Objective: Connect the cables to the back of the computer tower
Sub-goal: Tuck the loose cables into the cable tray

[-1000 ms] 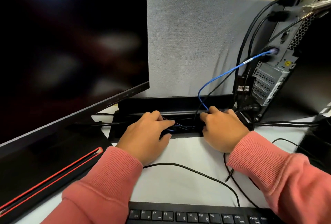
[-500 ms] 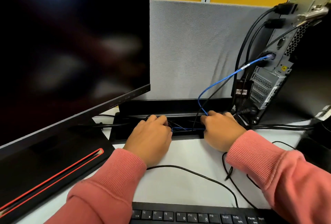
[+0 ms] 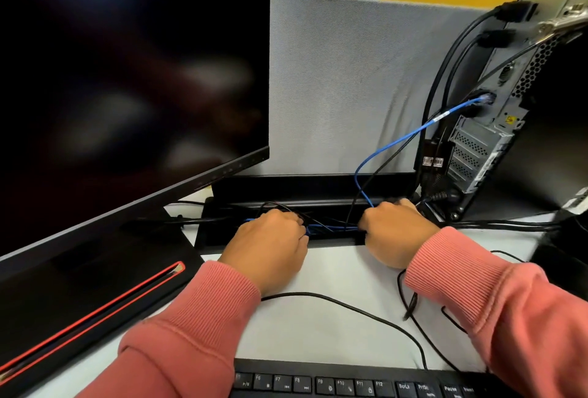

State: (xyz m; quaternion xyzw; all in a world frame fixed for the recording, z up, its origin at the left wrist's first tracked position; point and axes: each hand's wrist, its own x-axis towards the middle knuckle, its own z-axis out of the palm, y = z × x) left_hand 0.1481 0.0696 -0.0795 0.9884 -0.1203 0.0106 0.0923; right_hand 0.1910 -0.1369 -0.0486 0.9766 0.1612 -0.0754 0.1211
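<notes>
Tower: the computer tower (image 3: 515,130) stands at the right of the desk (image 3: 334,276), its back panel turned toward the grey partition (image 3: 343,85).
Already plugged: a blue cable (image 3: 410,135) sits in a port midway up the panel; two black plugs (image 3: 509,23) sit near the top.
Slack: the blue cable drops in a loop into the black cable tray (image 3: 318,194) along the back edge of the desk.
Left hand: the left hand (image 3: 270,238) reaches into the tray, fingers curled down among blue and black leads; I cannot tell whether they actually grip one.
Right hand: the right hand (image 3: 394,229) is at the tray just below the loop, fingers curled over the blue cable where it enters; the grip itself is hidden behind the knuckles.
Step in hand: likely sorting the leads in the tray to find the next one for the tower.
Doing it well: follow one lead by feel to its plug end before lifting, and ease it out along the tray, not upward through the tangle.
Watch for: dragging on the blue loop could strain its seated plug, so keep slack on that side.
Loose lead: a black wire (image 3: 350,308) trails across the desk toward the keyboard (image 3: 350,381).
</notes>
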